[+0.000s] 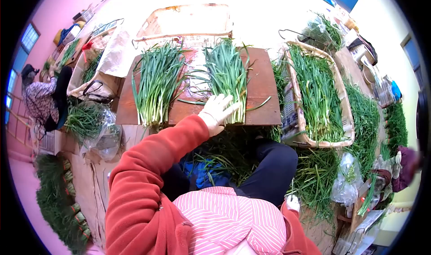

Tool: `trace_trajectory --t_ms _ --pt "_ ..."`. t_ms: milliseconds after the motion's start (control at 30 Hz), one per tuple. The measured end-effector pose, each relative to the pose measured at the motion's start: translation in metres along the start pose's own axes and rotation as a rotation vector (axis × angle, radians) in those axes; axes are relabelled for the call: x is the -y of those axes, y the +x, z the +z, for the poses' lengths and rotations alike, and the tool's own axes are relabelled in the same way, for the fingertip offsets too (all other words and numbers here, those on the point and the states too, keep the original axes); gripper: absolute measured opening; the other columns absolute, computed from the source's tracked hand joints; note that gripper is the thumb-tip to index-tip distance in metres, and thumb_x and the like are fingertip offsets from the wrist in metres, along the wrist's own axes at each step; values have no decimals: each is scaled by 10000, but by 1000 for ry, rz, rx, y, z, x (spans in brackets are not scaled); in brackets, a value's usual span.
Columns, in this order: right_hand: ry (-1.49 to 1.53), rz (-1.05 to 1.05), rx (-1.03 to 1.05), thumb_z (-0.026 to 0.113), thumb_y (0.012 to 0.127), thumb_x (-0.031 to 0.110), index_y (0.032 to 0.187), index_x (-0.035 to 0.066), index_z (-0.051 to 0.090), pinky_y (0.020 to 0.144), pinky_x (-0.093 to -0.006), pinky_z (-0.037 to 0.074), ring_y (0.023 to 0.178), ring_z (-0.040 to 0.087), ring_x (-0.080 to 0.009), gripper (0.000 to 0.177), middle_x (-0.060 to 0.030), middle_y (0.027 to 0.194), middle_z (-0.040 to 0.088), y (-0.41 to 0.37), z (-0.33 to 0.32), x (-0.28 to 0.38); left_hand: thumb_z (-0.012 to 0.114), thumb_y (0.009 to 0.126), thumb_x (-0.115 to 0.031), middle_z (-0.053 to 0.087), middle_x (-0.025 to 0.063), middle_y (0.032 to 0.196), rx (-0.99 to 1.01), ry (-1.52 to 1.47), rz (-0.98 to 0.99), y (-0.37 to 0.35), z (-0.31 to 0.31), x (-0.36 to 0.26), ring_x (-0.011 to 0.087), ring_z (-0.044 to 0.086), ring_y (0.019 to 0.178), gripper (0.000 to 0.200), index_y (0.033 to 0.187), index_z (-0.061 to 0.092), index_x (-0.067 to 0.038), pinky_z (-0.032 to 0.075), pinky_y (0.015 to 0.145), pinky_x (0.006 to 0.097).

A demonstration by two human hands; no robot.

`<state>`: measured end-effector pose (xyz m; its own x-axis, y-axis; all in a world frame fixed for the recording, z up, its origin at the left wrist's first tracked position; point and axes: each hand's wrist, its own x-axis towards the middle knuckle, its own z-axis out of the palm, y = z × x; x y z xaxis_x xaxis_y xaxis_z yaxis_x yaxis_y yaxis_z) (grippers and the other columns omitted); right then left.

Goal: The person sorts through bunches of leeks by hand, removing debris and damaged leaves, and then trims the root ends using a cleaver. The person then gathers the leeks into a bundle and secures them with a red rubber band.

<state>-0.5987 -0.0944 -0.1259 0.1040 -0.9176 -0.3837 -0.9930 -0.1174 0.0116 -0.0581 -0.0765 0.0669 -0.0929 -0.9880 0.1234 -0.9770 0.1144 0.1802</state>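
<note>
My left hand (217, 113), in a white glove, lies with fingers stretched over the pale stem ends of a bunch of garlic chives (227, 73). That bunch rests on the right half of a brown wooden board (262, 89). A second chive bunch (157, 82) lies on the board's left half, its stems towards me. One loose chive leaf (260, 103) sticks out to the right of my hand. Low beside my right leg is my right hand (292, 202), also gloved. Its fingers look curled, and a thin pale thing rises from it that I cannot make out.
A crate of chives (321, 93) stands right of the board, and a pale crate (184, 21) behind it. Loose chives (314, 174) cover the floor by my legs. Tied bundles (58, 201) line the left. One person (42, 93) sits at left, another (406, 170) at right.
</note>
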Motion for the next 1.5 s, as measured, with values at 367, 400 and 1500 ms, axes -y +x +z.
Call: trace_trajectory --t_ms 367,400,1500 --pt "165 139 -183 509 773 436 1125 7 549 862 -416 437 984 553 -366 556 -241 1063 573 65 -87 42 643 739 -365 362 238 1327 -264 -591 -993 -49 29 47 329 379 1219 835 1354 232 21 303 1016 355" --pt "245 -22 -347 564 758 394 1160 49 534 797 -420 454 898 576 -353 531 -222 1010 576 79 -111 55 630 742 -414 339 243 1340 -221 -626 -1056 -45 29 51 335 352 1239 860 1361 215 15 285 1027 361" --pt "980 -634 -32 774 576 343 1391 5 13 987 -389 322 1166 382 -380 1166 -265 1238 365 97 -265 450 446 917 -337 497 98 1235 -568 -2158 -504 84 22 37 217 481 1108 481 1262 413 -4 341 983 359"
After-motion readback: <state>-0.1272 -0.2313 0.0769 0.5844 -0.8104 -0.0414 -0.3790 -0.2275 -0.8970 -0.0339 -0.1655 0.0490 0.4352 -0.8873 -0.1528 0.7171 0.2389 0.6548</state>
